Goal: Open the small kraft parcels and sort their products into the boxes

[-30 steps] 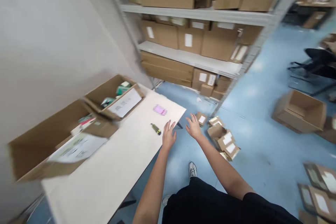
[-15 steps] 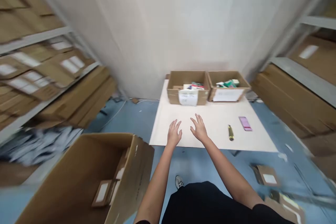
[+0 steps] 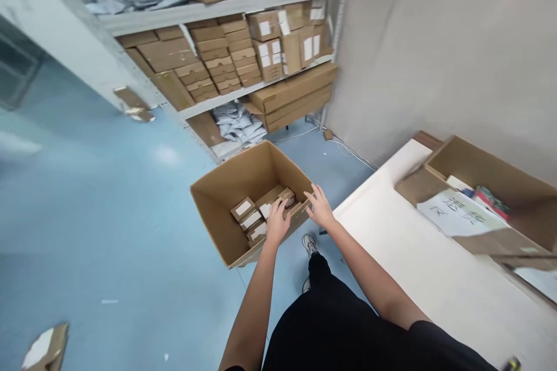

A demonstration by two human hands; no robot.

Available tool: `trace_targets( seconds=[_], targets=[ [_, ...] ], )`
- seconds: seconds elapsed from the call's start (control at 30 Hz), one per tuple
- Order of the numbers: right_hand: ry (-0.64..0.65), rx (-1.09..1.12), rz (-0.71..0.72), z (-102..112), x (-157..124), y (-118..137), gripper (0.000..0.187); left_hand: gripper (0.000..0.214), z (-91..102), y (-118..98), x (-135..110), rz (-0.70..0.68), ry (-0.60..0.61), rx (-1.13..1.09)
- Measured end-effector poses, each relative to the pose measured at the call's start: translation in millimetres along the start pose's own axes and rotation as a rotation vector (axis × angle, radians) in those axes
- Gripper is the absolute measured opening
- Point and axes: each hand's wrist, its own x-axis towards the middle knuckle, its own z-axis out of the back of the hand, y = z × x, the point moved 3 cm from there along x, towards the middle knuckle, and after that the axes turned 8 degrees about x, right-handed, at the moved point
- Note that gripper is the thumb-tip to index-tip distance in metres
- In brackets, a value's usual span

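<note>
A large open cardboard box (image 3: 217, 214) stands on the blue floor in front of me. Several small brown parcels (image 3: 242, 208) with white labels lie at its bottom. Above its near side is my left hand (image 3: 277, 221), fingers apart and bent a little, with nothing in it. My right hand (image 3: 319, 206) is at the box's right corner, fingers spread, also holding nothing. I cannot tell whether either hand touches the cardboard. Part of the parcels is hidden behind my left hand and the near wall.
A shelf rack (image 3: 209, 107) full of cartons stands behind the box. To the right, a white table (image 3: 374, 243) carries an open carton (image 3: 487, 151) with a handwritten paper sign (image 3: 456, 213). Flattened cardboard (image 3: 47, 348) lies on the floor at lower left.
My view has turned left from the table to the large box and the shelves. Both hands have gone from above the table to the box's near edge, still open.
</note>
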Motion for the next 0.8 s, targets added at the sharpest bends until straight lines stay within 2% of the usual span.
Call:
trace_targets(
  seconds=[0.1, 0.23, 0.4, 0.5, 0.57, 0.63, 0.7, 0.8],
  targets=[
    [0.097, 0.050, 0.058, -35.7, 37.8, 5.0, 0.058, 0.053, 5.3, 46.1, 2.3, 0.155, -0.019, 0.027],
    [0.209, 0.107, 0.067, -78.5, 88.9, -6.8, 0.058, 0.054, 3.5, 95.7, 20.6, 0.329, -0.011, 0.077],
    [0.364, 0.150, 0.049, -131.5, 152.4, -32.0, 0.058, 0.057, -11.4, 143.7, 49.0, 0.481, 0.113, 0.117],
    [0.470, 0.139, 0.028, -163.5, 183.6, -44.8, 0.060, 0.058, -26.6, 170.1, 56.4, 0.535, 0.163, 0.122],
    [0.552, 0.099, 0.009, -186.1, 199.2, -53.7, 0.062, 0.059, -43.1, 187.8, 56.5, 0.569, 0.186, 0.118],
    [0.629, 0.038, -0.016, -210.8, 209.3, -65.6, 0.064, 0.060, -67.9, 205.0, 54.2, 0.609, 0.231, 0.105],
    [0.706, -0.031, -0.052, -238.8, 212.6, -82.6, 0.065, 0.061, -102.4, 220.9, 51.1, 0.648, 0.316, 0.079],
    [0.836, -0.137, -0.121, -288.9, 203.6, -120.4, 0.070, 0.066, -169.3, 240.9, 47.1, 0.664, 0.485, 0.026]
  ],
)
